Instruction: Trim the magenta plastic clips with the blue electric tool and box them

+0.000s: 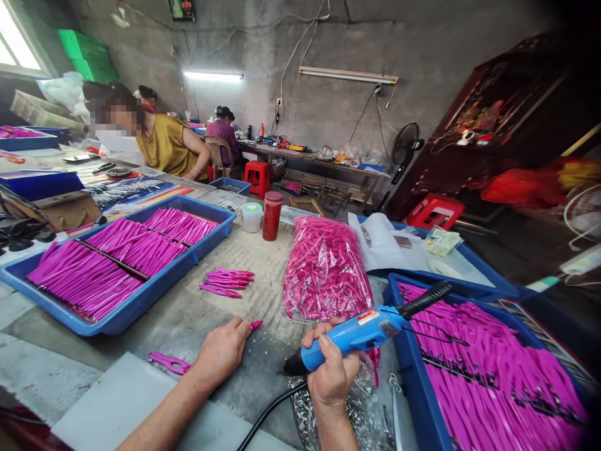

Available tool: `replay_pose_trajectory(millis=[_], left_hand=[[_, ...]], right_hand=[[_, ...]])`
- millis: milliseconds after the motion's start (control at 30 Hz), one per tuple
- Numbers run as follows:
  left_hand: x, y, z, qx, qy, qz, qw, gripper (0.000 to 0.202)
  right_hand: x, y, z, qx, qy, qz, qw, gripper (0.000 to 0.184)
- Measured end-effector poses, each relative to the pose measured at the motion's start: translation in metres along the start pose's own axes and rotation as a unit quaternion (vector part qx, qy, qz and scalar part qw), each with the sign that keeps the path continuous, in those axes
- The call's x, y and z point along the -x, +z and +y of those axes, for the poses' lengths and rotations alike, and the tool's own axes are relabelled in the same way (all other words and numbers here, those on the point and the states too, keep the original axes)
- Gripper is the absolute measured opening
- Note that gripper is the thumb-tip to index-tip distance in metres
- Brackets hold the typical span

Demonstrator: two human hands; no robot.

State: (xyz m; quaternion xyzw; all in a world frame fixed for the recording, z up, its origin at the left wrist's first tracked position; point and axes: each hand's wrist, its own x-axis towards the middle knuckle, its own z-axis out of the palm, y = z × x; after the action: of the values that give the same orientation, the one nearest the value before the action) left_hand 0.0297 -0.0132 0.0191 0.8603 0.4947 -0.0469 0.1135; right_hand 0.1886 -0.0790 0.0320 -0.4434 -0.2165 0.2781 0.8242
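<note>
Scuffed grey worktable [159, 329] here, pale flat sheet [126, 401] at near edge, slender magenta plastic pieces [226, 283] farther in, red cylindrical canister [272, 217] toward far edge

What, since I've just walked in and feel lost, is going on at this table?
A person's right hand grips a blue power tool, its black tip angled down toward the tabletop. Their left hand holds a pink piece, only its end showing at the fingertips. Another pink tool lies by the left forearm. Beyond the hands are a small pile of pink tools and a filled clear bag.
</note>
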Motion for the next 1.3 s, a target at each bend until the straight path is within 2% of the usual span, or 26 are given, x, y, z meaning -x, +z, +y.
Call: replay_pose_trajectory(millis=[433, 733, 1100, 1300], left_hand=[[-0.002, -0.002, 0.003, -0.013, 0.003, -0.017, 1.0, 0.037], [-0.001, -0.004, 0.004, -0.017, -0.018, -0.028, 0.999, 0.035], [0.002, 0.001, -0.006, -0.021, -0.011, 0.014, 1.0, 0.034], [-0.001, 0.008, -0.016, 0.015, -0.024, 0.047, 0.998, 0.027]], right_hand=[[0.0, -0.002, 0.002, -0.011, 0.0, 0.011, 1.0, 0.045], [0.0, -0.004, 0.004, -0.008, 0.002, 0.011, 1.0, 0.044], [0.0, -0.002, 0.003, 0.0, 0.004, 0.005, 1.0, 0.044], [0.0, -0.002, 0.0, 0.0, 0.009, 0.003, 1.0, 0.044]])
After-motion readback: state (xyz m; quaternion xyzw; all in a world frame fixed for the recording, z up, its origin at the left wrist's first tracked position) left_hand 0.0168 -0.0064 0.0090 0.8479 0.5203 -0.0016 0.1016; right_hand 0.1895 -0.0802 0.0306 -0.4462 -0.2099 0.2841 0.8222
